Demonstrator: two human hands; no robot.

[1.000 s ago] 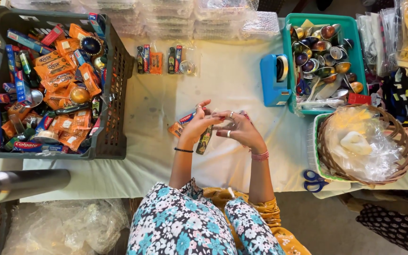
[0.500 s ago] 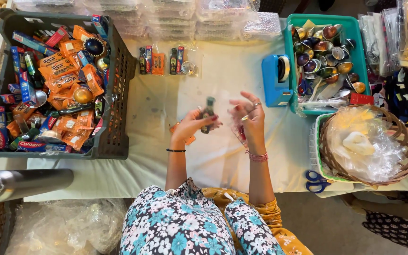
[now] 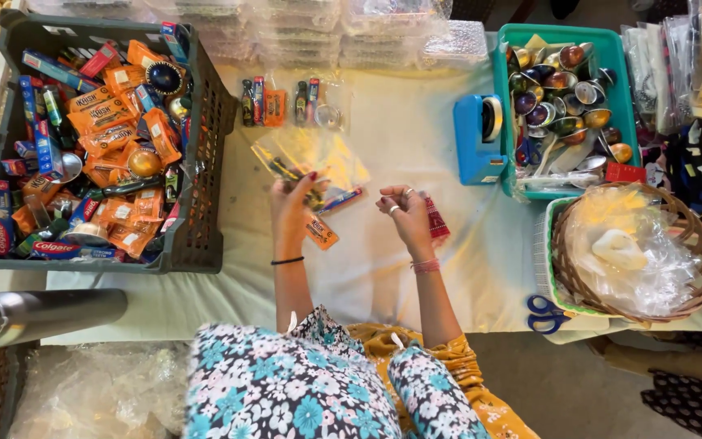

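Packing a clear plastic pouch [image 3: 310,158] looks to be partway done: the left hand [image 3: 292,203] pinches its near edge with fingers pressed together, holding it flat above the pale counter [image 3: 416,268], and a few small items, one dark stick among them, already show through the film. A blue tube [image 3: 340,199] lies at the pouch mouth, half out, and an orange sachet [image 3: 319,232] rests on the counter just beside the left wrist, so both seem still to go in. The right hand [image 3: 404,213] is curled, its fingers pinching a small red packet [image 3: 435,219] apart from the pouch. Two filled sets [image 3: 286,102] lie further up the counter, near the dark crate [image 3: 201,203] of orange sachets and toothpaste boxes, which remains well stocked; sealing is not yet done as far as I can judge.

Half a second ago the left hand held a small dark bottle upright and no pouch was spread; a second ago both hands were bunched together over the loose items. Now they are apart, with the pouch open between the hand and the sets
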